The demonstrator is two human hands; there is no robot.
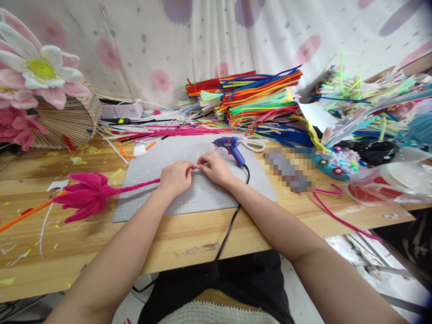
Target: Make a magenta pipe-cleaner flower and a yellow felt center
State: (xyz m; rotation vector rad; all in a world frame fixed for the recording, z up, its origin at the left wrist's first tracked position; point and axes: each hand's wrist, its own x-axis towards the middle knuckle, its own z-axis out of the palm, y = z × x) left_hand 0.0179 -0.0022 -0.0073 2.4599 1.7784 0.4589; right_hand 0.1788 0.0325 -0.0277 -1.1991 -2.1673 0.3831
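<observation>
1. Over the mat [195, 193], the left hand's [175, 177] fingers pinch the pink stem [135, 186], probably steadying it.
2. The right hand's [213, 167] fingers pinch the orange piece [194, 167] beside it.
3. The pink flower [84, 195] extends left of the mat, likely keeping it uncrushed.
4. The glue gun [231, 148] lies on the mat's far-right part, seemingly for reach.

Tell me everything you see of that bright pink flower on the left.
The flower looks soft and fuzzy, with several long, pointed petals gathered at a rounded base. It is turned sideways, petals pointing left over the wooden table. Its fuzzy pink stem runs right over the grey mat into the left hand. An orange strip reaches the petals; whether attached, I can't tell.
</observation>
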